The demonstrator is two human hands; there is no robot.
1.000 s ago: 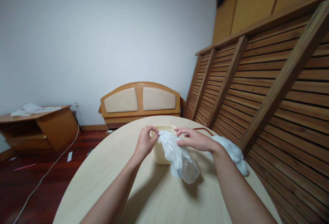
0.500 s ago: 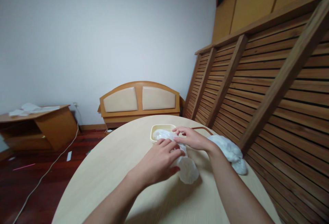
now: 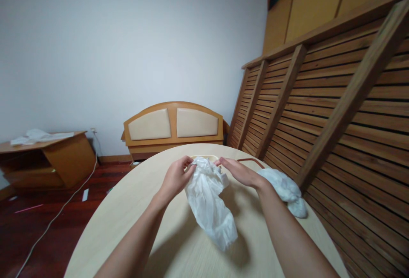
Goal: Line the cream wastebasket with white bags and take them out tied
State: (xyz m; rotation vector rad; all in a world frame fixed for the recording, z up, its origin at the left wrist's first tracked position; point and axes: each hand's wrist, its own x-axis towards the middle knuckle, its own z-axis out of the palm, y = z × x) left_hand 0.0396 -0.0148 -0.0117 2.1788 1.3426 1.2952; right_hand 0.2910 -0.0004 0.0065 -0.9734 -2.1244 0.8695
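A crumpled, thin white plastic bag (image 3: pixel 209 210) hangs between my two hands, its lower end spread towards me over the table. My left hand (image 3: pixel 177 176) is closed, with thumb and fingers pinching the bag's upper left edge. On the other side, my right hand (image 3: pixel 238 171) has its fingertips together at the bag's upper right edge; its thumb is mostly hidden. Behind the bag stands a pale yellow plastic tub (image 3: pixel 212 157), of which only the far rim shows. What lies in the tub is hidden by the bag.
The round pale wooden table (image 3: pixel 134 210) bears another bundled white plastic bag (image 3: pixel 284 188) at its right edge, near a brown curved strip (image 3: pixel 251 159). A slatted wooden frame (image 3: pixel 319 112) leans on the right. Behind stands a headboard (image 3: pixel 174 129); a low cabinet (image 3: pixel 70 159) is at left.
The bag has been lifted from the tub and opened out towards me. My left hand has moved left and away from me to the bag's edge; my right hand has shifted slightly.
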